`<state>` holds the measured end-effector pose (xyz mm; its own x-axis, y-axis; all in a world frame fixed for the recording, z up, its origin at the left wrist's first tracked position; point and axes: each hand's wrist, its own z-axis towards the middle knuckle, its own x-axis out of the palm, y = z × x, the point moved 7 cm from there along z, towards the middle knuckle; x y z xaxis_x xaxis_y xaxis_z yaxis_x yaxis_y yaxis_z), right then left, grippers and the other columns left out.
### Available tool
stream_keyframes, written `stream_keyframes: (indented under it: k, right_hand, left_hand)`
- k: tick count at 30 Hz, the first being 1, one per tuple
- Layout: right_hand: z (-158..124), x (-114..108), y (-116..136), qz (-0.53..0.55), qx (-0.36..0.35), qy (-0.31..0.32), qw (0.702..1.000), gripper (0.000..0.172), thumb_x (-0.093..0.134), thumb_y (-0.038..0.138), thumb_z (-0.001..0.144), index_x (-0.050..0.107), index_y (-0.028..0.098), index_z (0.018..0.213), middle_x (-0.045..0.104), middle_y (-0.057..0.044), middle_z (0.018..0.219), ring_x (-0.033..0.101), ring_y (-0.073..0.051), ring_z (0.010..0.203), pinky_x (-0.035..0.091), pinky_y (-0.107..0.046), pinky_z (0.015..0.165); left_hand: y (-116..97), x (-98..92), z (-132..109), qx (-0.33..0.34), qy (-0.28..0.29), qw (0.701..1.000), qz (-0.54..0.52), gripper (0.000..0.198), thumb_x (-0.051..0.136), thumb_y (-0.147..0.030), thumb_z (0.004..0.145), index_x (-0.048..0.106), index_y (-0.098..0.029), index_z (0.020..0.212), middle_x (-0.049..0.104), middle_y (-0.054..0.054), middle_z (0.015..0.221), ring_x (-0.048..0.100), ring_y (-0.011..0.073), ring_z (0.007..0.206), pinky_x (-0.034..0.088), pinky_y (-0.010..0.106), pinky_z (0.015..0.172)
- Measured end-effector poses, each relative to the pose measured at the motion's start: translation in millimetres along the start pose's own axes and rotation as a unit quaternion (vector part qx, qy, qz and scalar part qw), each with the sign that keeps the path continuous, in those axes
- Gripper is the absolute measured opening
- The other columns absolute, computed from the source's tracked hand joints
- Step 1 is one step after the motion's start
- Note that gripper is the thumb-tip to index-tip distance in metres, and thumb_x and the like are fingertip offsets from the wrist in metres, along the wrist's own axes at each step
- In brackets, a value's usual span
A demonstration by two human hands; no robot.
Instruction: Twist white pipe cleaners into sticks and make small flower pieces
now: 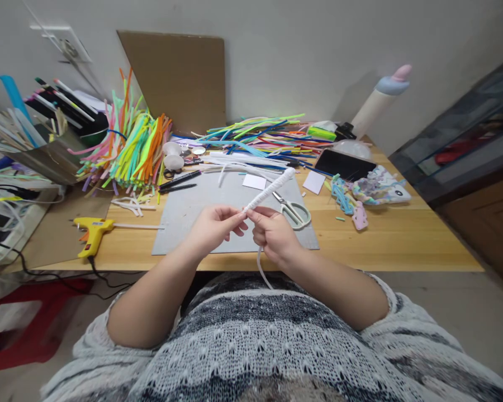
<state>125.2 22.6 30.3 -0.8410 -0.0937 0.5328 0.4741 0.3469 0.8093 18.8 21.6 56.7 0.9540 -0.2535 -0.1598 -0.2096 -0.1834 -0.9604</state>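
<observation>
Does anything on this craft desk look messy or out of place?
Only clutter: pipe cleaners sprawl in heaps across the desk, the glue gun lies on its side, and a white strand dangles below the right hand.

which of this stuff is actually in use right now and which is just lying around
In use: white wrapped stick, pinched at its near end by left hand and right hand; loose white strand hanging below the right hand.
Lying about: scissors, glue gun, phone, coloured pipe cleaners.
</observation>
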Motion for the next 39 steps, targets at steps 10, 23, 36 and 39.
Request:
stream_keyframes:
  k: [10,23,36,39]
  right_hand:
    - [3.9,-7.2,16.0,-0.160,-0.181,-0.007,0.970,0.022,0.066,0.037,0.070,0.061,0.018,0.078,0.052,0.004,0.056,0.043,-0.006,0.048,0.033,-0.020,0.046]
    - [-0.6,-0.6,28.0,-0.295,-0.241,0.000,0.925,0.018,0.061,0.024,0.072,0.072,0.018,0.085,0.065,-0.001,0.062,0.055,-0.012,0.056,0.042,-0.025,0.054]
    - [-11.3,2.2,27.8,-0.320,-0.252,0.025,0.913,0.018,0.058,0.031,0.079,0.068,0.017,0.078,0.061,-0.001,0.065,0.048,-0.011,0.058,0.037,-0.024,0.055]
    - [-20.7,3.2,27.8,-0.370,-0.271,0.009,0.889,0.019,0.053,0.030,0.082,0.066,0.016,0.081,0.056,0.001,0.061,0.042,-0.009,0.052,0.033,-0.023,0.050]
  left_hand:
    - [-3.3,-3.0,-8.6,0.016,-0.052,0.996,-0.068,0.024,0.062,-0.033,0.074,0.055,-0.013,0.063,0.051,-0.003,0.050,0.039,0.0036,0.038,0.028,0.018,0.038]
    - [-3.0,10.6,-14.5,-0.016,0.069,0.992,-0.103,0.026,0.064,-0.040,0.072,0.061,-0.014,0.072,0.049,-0.003,0.050,0.038,0.0043,0.040,0.023,0.017,0.037]
    - [-19.3,-12.4,-19.4,0.067,-0.066,0.995,0.041,0.023,0.062,-0.036,0.074,0.060,-0.013,0.067,0.054,-0.002,0.052,0.044,0.0064,0.042,0.034,0.018,0.042]
    - [-24.2,-14.9,-21.4,0.109,-0.108,0.977,0.147,0.024,0.058,-0.036,0.078,0.063,-0.014,0.071,0.058,0.000,0.055,0.047,0.0081,0.045,0.035,0.020,0.044]
